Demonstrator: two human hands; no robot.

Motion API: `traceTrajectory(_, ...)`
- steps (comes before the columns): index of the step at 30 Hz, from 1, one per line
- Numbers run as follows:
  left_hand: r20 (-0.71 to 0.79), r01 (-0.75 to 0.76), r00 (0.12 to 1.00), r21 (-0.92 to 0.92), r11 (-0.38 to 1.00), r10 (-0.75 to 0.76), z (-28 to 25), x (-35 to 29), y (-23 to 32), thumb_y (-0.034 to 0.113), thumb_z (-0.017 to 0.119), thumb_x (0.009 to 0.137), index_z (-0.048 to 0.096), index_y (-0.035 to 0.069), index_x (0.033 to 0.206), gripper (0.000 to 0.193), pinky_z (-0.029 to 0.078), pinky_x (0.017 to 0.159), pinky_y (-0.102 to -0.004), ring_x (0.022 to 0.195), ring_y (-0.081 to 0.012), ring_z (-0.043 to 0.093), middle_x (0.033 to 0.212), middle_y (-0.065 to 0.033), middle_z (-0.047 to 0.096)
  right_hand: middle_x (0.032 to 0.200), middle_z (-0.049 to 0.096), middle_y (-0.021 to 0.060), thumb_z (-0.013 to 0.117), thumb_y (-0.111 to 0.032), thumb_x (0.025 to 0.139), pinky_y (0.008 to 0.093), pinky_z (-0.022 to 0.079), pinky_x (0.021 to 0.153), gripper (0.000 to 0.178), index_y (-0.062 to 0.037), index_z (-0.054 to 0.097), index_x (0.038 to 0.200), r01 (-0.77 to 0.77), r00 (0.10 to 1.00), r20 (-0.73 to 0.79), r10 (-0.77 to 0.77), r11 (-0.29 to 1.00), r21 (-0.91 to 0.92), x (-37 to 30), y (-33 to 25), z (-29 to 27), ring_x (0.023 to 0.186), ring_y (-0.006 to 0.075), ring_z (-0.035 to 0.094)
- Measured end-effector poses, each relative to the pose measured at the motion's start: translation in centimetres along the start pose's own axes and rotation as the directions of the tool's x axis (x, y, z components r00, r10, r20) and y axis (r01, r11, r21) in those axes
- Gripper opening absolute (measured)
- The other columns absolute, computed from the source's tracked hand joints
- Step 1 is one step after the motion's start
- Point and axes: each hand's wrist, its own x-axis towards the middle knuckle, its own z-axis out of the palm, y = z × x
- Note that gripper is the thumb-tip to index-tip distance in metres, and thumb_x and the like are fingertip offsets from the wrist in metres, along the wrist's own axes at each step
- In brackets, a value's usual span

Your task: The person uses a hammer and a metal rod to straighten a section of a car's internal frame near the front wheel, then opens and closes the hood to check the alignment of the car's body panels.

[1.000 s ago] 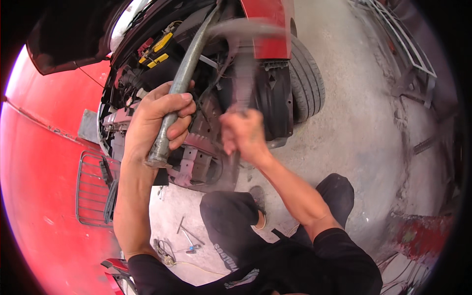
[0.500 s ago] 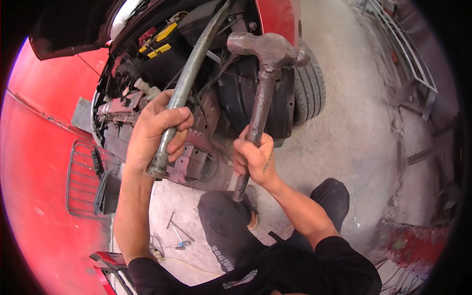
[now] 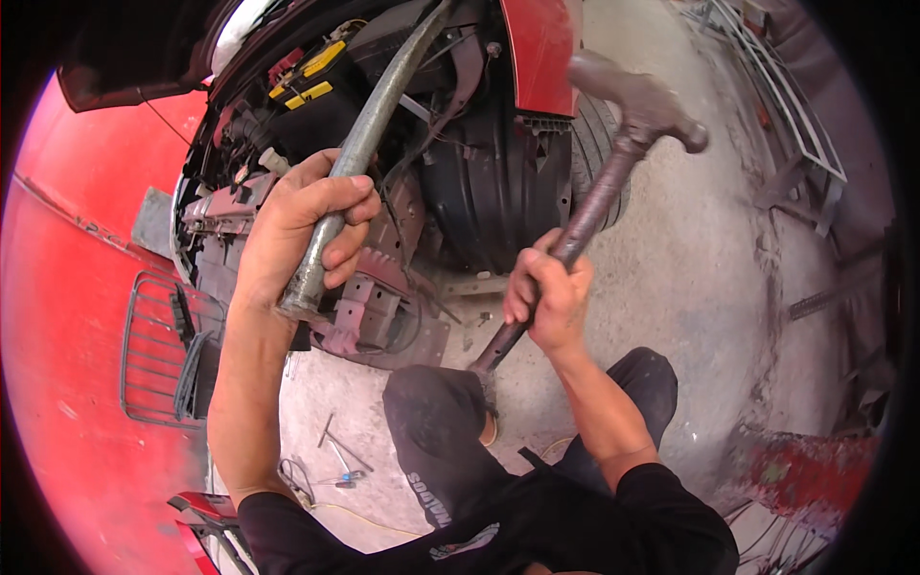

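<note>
Left hand (image 3: pixel 299 213): fingers clamped round bar (image 3: pixel 376 113), butt by wrist, far end reaching over engine bay (image 3: pixel 228 215); whether it touches there, cannot tell. Right hand (image 3: pixel 551 299): fingers clamped round hammer (image 3: pixel 606 196), mid-handle, head out to right of fender (image 3: pixel 542 59). Any blow likely best with bar held steady, hammer face meeting butt square along bar's line, left wrist well out of hammer's path.

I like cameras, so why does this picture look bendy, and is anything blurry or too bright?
Head view: the fisheye lens bends straight edges toward the dark rim; head view: the hammer looks slightly smeared at its head, the bar sharper; head view: the red surface glares pale pink near the left rim.
</note>
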Motion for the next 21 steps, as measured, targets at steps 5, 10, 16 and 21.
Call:
traceTrajectory(5,0.059,0.006,0.998,-0.040,0.999,-0.004,-0.6,0.0,0.4,0.011,0.063,0.092,0.049,-0.001,0.106,0.023,0.036,0.033,-0.0220,0.043,-0.0060,0.044,0.079,-0.0071,0.055,0.054,0.037,0.0020,0.051,-0.018,0.095,0.0320,0.042,0.036,0.017,-0.0110,0.039,0.085,0.228,0.972,-0.060,-0.225,0.972,0.050,0.0,-2.8,0.1,0.038,0.0136,0.038)
traceTrajectory(10,0.052,0.023,0.998,-0.021,1.000,-0.022,-1.4,0.3,0.4,0.011,0.062,0.093,0.049,-0.002,0.106,0.022,0.036,0.033,-0.0220,0.043,-0.0059,0.045,0.079,-0.0077,0.056,0.054,0.039,-0.0001,0.051,-0.014,0.096,0.0314,0.041,0.036,0.017,-0.0116,0.040,0.083,0.426,0.903,-0.160,-0.399,0.883,0.198,3.3,-1.4,3.7,0.038,0.0125,0.039)
traceTrajectory(16,0.080,-0.059,0.996,0.126,0.990,0.049,-1.8,1.0,0.5,0.013,0.062,0.093,0.045,0.000,0.125,0.038,0.031,0.031,-0.0220,0.040,-0.0071,0.042,0.076,-0.0065,0.051,0.055,0.046,0.0047,0.059,-0.007,0.086,0.0340,0.041,0.036,0.015,-0.0031,0.048,0.076,-0.220,0.965,0.128,0.228,0.973,-0.073,5.9,3.5,3.8,0.038,0.0155,0.045)
traceTrajectory(21,0.074,-0.035,0.997,-0.022,0.999,0.037,-2.1,0.1,-3.0,0.013,0.065,0.090,0.041,-0.004,0.129,0.049,0.035,0.033,-0.0238,0.040,-0.0084,0.043,0.076,-0.0081,0.052,0.054,0.044,0.0046,0.060,-0.006,0.086,0.0340,0.041,0.036,0.015,-0.0044,0.046,0.080,-0.217,0.971,0.077,0.227,0.970,-0.113,1.9,4.0,1.1,0.037,0.0158,0.044)
